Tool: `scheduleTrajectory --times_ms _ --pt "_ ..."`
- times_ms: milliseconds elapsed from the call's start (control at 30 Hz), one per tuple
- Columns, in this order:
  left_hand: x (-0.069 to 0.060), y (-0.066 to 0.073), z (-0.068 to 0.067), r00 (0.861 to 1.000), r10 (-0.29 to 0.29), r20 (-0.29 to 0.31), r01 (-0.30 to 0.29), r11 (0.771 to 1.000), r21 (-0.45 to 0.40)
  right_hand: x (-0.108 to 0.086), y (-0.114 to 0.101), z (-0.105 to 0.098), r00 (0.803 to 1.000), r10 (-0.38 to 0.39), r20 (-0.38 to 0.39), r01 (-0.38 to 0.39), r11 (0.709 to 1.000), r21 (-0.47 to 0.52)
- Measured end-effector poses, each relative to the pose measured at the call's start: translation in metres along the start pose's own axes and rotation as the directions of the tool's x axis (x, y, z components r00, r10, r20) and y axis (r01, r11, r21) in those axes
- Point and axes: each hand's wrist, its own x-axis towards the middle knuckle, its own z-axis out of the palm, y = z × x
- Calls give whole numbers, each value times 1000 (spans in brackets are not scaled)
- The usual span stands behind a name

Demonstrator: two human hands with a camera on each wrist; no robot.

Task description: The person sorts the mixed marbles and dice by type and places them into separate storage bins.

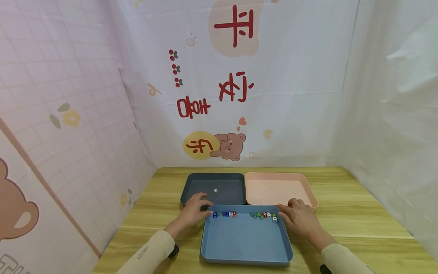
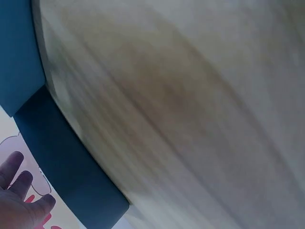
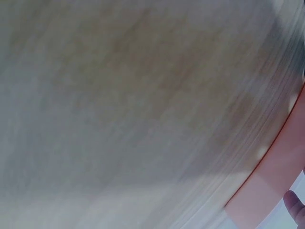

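A light blue tray (image 1: 246,243) lies in front of me on the table. Along its far wall sit two groups of small pieces: blue dice (image 1: 215,215) and a red die (image 1: 234,214) at the left, green glass-like pieces (image 1: 254,215) and white dice (image 1: 275,219) at the right. My left hand (image 1: 193,209) is at the tray's far left corner, fingers spread and tips by the rim. By the far right corner is my right hand (image 1: 301,217), its thumb and forefinger apart near the rim. Neither hand visibly holds a piece; whether the fingertips touch the rim is unclear.
Behind the blue tray, a dark navy tray (image 1: 202,186) holds one white die (image 1: 215,191). A pink tray (image 1: 280,186) stands beside it on the right. The wood-patterned table (image 1: 356,228) meets printed cloth walls at the back and sides.
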Motion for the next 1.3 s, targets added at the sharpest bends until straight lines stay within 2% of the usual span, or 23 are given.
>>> scheduleTrajectory --times_ms 133,367,633,900,1300 --pt "-1 2 3 1000 -8 -9 8 1000 -3 0 0 1 1000 10 12 -10 1000 -6" --pt "-4 5 8 1000 -9 -12 9 999 42 0 0 1 1000 10 17 -11 1000 3" --pt "-1 8 15 1000 -21 -9 22 993 116 0 -1 -2 1000 4 1 -4 1000 15" --pt "3 14 18 998 -54 -16 56 979 197 0 -2 -3 998 28 48 -29 1000 11" --pt "5 18 19 995 -99 16 94 974 205 0 -1 -2 999 24 42 -24 1000 3"
